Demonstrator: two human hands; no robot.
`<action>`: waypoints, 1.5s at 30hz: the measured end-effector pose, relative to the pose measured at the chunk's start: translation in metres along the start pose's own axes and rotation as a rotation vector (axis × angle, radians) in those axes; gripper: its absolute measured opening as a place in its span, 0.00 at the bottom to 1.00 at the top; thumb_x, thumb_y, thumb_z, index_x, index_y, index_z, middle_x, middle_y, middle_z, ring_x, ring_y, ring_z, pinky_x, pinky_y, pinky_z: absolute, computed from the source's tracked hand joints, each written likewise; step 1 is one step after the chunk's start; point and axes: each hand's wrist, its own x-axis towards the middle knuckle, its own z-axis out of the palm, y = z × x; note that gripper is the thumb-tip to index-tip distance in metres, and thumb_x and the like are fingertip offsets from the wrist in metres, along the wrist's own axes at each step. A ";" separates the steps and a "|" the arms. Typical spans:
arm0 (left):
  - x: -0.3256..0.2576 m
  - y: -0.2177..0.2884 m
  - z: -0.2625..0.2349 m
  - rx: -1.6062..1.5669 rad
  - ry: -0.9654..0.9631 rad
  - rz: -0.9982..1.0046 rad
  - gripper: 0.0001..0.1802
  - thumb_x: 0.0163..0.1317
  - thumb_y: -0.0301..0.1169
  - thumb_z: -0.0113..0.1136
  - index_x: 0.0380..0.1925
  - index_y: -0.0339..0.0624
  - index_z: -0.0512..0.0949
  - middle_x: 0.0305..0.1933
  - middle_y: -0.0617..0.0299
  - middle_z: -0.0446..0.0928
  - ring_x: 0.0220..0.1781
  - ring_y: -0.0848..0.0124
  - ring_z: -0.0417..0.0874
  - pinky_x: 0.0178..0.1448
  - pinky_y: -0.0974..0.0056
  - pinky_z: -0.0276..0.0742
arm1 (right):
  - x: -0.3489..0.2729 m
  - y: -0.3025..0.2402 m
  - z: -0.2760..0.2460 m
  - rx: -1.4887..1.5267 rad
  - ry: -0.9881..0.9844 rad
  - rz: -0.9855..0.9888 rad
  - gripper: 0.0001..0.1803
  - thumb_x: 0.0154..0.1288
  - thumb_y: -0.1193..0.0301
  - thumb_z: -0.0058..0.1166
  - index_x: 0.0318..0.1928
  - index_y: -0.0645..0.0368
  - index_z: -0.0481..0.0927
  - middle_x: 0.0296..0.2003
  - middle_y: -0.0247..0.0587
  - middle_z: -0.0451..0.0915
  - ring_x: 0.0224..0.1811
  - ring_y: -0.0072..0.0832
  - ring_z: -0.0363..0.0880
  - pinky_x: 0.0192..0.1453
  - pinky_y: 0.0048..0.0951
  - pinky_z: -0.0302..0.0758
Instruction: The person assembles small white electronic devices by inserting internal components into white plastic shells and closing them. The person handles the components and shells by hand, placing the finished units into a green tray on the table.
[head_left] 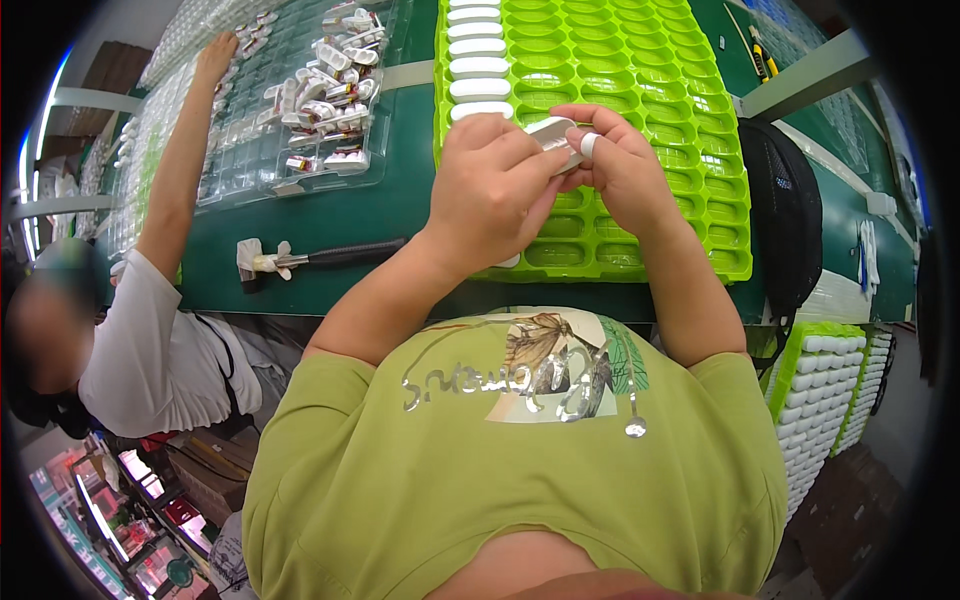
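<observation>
Above the near half of a bright green tray, my two hands meet around a small white oval plastic piece. My left hand is closed, its fingers pressed on the piece's near left side. From the other side my right hand grips the same piece between curled fingers and thumb. A white band or finger cover is on one right-hand digit. Fingers hide much of the piece. White oval pieces fill pockets along the tray's left column, and other visible pockets are bare green.
Left of the tray lies a hammer with a wrapped head. A clear tray holds many small white parts. A co-worker's arm reaches over trays at left. At right hangs a black bag, above stacked filled trays.
</observation>
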 end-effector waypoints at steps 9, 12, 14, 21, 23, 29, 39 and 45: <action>-0.014 -0.026 -0.013 -0.759 -0.258 -0.317 0.42 0.42 0.32 0.79 0.62 0.46 0.74 0.66 0.49 0.71 0.65 0.55 0.74 0.62 0.56 0.73 | -0.002 -0.006 -0.006 -0.174 -0.122 -0.003 0.15 0.70 0.70 0.45 0.53 0.63 0.75 0.37 0.37 0.80 0.34 0.21 0.78 0.34 0.23 0.74; -0.019 -0.029 -0.015 -0.875 -0.260 -0.333 0.40 0.42 0.30 0.79 0.60 0.49 0.76 0.62 0.52 0.75 0.62 0.59 0.77 0.58 0.59 0.77 | 0.000 -0.007 -0.002 -0.065 -0.164 0.037 0.12 0.69 0.71 0.45 0.50 0.61 0.72 0.37 0.36 0.79 0.35 0.20 0.77 0.34 0.22 0.73; -0.020 -0.031 -0.022 -0.852 -0.253 -0.323 0.37 0.43 0.28 0.78 0.58 0.49 0.77 0.58 0.54 0.77 0.58 0.62 0.79 0.56 0.60 0.78 | 0.004 -0.011 0.004 0.014 -0.159 0.079 0.10 0.68 0.71 0.47 0.48 0.59 0.71 0.37 0.36 0.78 0.35 0.20 0.77 0.33 0.21 0.72; -0.019 -0.028 -0.027 -0.863 -0.098 -0.459 0.22 0.51 0.26 0.75 0.47 0.42 0.81 0.42 0.61 0.81 0.38 0.73 0.83 0.43 0.67 0.80 | 0.029 -0.056 0.016 -0.167 -0.270 0.141 0.09 0.57 0.76 0.51 0.40 0.60 0.71 0.25 0.29 0.74 0.22 0.15 0.70 0.24 0.15 0.66; -0.018 -0.032 -0.021 -0.805 -0.061 -0.503 0.17 0.53 0.27 0.73 0.43 0.40 0.81 0.38 0.62 0.79 0.34 0.76 0.82 0.37 0.70 0.79 | 0.040 -0.051 0.024 -0.319 -0.252 0.054 0.08 0.59 0.75 0.51 0.40 0.60 0.72 0.24 0.29 0.73 0.22 0.15 0.70 0.24 0.17 0.66; -0.019 -0.042 -0.006 -0.594 0.006 -0.650 0.11 0.59 0.29 0.69 0.41 0.39 0.82 0.33 0.64 0.83 0.33 0.79 0.82 0.39 0.72 0.79 | 0.070 -0.050 0.002 -0.566 0.050 -0.104 0.12 0.65 0.71 0.54 0.46 0.63 0.78 0.33 0.33 0.81 0.27 0.17 0.74 0.31 0.23 0.72; -0.029 -0.040 -0.004 -0.715 -0.023 -0.751 0.11 0.59 0.28 0.70 0.40 0.37 0.82 0.34 0.65 0.83 0.34 0.81 0.81 0.38 0.74 0.78 | -0.017 -0.049 0.008 -1.240 -0.551 -0.244 0.26 0.46 0.79 0.60 0.51 0.59 0.77 0.45 0.42 0.76 0.49 0.38 0.75 0.54 0.34 0.74; -0.027 -0.044 0.004 -0.622 0.032 -0.565 0.11 0.56 0.31 0.70 0.36 0.39 0.82 0.33 0.59 0.81 0.32 0.73 0.83 0.36 0.67 0.78 | -0.027 -0.029 0.036 -1.462 -0.545 -0.379 0.29 0.38 0.81 0.65 0.48 0.58 0.78 0.43 0.46 0.77 0.49 0.47 0.73 0.54 0.42 0.73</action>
